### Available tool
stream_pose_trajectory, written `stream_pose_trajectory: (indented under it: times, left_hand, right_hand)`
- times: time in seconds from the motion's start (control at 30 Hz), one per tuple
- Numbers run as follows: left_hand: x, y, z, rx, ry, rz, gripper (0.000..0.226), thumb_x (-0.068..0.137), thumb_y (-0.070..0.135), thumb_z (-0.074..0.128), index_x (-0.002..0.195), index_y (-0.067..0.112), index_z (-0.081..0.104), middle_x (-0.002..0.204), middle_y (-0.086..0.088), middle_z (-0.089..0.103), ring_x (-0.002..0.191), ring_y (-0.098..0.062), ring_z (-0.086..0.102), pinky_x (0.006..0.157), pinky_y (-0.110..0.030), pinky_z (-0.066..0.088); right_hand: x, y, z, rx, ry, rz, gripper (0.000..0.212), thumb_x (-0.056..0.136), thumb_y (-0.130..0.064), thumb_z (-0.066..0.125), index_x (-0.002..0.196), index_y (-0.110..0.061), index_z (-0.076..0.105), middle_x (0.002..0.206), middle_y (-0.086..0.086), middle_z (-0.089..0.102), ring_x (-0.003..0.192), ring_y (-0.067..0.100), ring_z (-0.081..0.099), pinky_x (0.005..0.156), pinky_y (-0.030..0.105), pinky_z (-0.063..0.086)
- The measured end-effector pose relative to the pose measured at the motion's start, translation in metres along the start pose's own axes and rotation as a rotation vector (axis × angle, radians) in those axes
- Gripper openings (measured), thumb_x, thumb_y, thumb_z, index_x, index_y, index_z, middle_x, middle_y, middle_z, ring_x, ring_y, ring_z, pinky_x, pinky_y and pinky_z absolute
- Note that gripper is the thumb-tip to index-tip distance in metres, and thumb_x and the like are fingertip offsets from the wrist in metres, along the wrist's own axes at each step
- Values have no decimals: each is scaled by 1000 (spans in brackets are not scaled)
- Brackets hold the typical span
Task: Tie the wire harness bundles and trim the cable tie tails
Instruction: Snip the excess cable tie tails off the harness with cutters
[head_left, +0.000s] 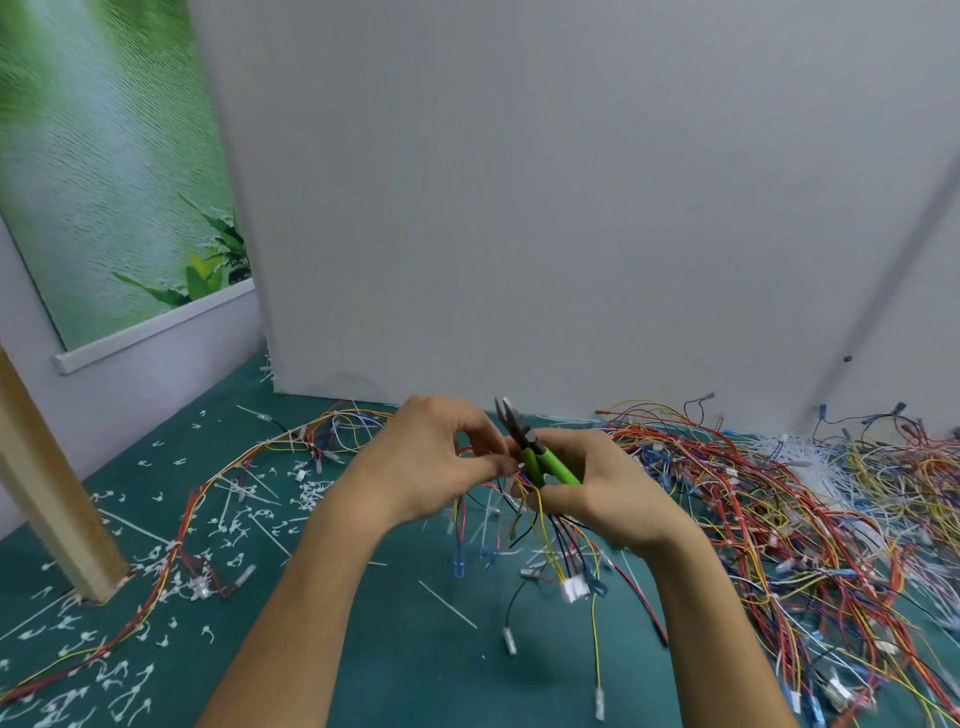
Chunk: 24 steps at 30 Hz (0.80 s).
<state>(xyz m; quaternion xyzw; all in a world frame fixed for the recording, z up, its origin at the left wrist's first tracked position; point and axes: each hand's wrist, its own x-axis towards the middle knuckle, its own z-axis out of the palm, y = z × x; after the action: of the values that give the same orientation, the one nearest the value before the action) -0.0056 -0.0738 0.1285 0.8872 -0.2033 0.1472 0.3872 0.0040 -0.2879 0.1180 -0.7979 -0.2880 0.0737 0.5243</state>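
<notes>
Head view, looking down at a green work surface (395, 649) from the person's own eyes. Everything here is placed relative to the wire harness bundle (524, 512), which both hands hold up just above the middle of the surface.

The left hand (431, 457) is on the bundle's left, fingers pinched closed at its top, probably on the wires or a cable tie; blur hides exactly what. The right hand (597, 486) is on the bundle's right, curled around both the wires and the green handles of a pair of cutters (540, 457). The cutter tips point up and away from the bundle, jaws slightly parted, likely parked in the palm so they are ready for trimming once the tie is pulled tight.

Below the bundle, its loose red, yellow, black and blue wires hang down, ending in a white connector (575, 590).

Right of the bundle lies a large tangled heap of wires (779, 499), seemingly awaiting work. Left of it, white trimmed tie tails (234, 530) litter the surface around a laid-out harness (182, 525).
</notes>
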Motion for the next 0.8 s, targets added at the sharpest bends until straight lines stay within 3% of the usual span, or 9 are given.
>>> stream_pose_trajectory:
  times: [0.07,0.13,0.23,0.37,0.53,0.67,0.8]
  left_hand:
    - [1,-1,2,19,-67,-9,9,79,38,85,86,35,80,94,18,69,83,8,62,76,-25,52]
    - [1,-1,4,48,-118,-18,12,80,42,83,91,36,80,101,19,63,99,-1,62,89,-38,52]
    - [-1,-1,7,87,-184,22,17,84,43,79,100,39,78,107,15,53,107,-1,53,97,-32,46]
    - [0,-1,13,184,-240,20,28,85,46,76,112,37,73,113,10,44,112,-4,44,103,-29,41]
    - [2,-4,19,263,-133,28,19,90,45,70,102,32,62,106,12,41,107,-5,40,94,-41,47]
    - [5,-11,14,330,148,-201,13,94,44,64,94,31,61,100,12,56,97,-16,60,79,-38,49]
    - [7,-20,6,378,293,-361,24,92,47,64,80,26,64,78,12,67,81,-19,65,71,-36,51]
  right_hand:
    - [-1,-1,-1,-10,-45,-9,34,80,-2,66,99,-29,75,81,5,66,74,13,53,70,32,42]
    - [-2,-1,-3,-6,-62,-12,37,81,1,66,100,-29,75,85,-3,70,77,12,59,74,32,46]
    - [-3,0,-6,0,-59,-5,37,81,2,67,107,-23,75,95,0,75,86,11,66,82,32,51]
    - [-5,1,-10,-1,-45,10,40,80,4,66,111,-19,75,95,-3,75,86,9,66,80,25,52]
    - [-1,4,-10,57,137,58,33,91,8,67,113,-16,75,101,-5,80,84,1,70,76,17,52]
    - [-1,2,-16,141,421,4,28,97,6,61,111,-16,71,105,-5,80,103,8,74,89,27,56]
    - [-2,-4,-18,242,628,-27,19,101,-3,60,110,-18,69,105,-8,80,105,7,73,91,36,57]
